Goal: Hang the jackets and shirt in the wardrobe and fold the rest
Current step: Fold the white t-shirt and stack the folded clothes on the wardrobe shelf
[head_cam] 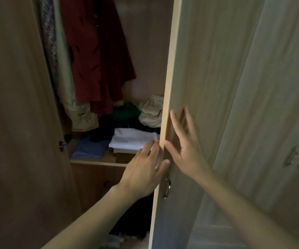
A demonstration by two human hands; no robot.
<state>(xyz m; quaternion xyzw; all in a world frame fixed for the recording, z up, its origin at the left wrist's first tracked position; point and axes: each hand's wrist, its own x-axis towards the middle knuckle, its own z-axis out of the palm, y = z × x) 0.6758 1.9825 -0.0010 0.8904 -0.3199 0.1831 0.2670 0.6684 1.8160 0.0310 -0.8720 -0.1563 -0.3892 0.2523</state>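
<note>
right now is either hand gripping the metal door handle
No, both the left hand and right hand lie with straight fingers on the door edge, above the handle.

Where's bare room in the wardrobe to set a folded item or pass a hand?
Shelf: crowded, with only a bare strip along the front edge, before the blue fold and white fold. Hanging space: open gap between the red garment and the right door edge, above the cream heap. Both the left hand and right hand rest on that door.

The wardrobe shelf [98,161] carries folded white [132,138], blue [89,149] and dark clothes [103,131].
</note>
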